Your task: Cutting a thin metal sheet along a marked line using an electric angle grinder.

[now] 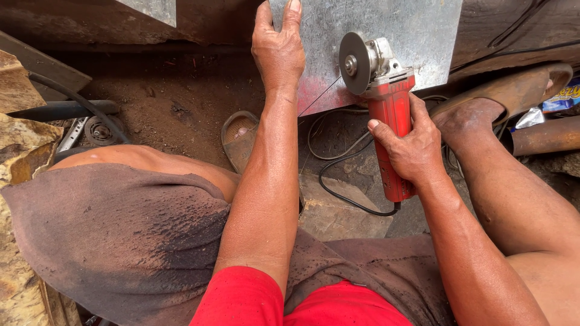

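Observation:
My right hand (411, 148) grips the red body of an angle grinder (389, 105). Its grey cutting disc (354, 63) stands on edge against a galvanised metal sheet (417, 30), close to a thin line marked across the sheet. My left hand (278, 51) lies flat on the sheet's left edge, fingers pointing up. The grinder's black cord (338, 193) loops down to the ground below my right wrist.
I sit low over a dirt floor, knees apart, in brown shorts (115, 229). A sandal (238, 136) lies between my legs; my right foot (483, 105) rests in another sandal. A wooden block (338, 214), stones (18, 157) at left and a rusty pipe (547, 136) at right surround me.

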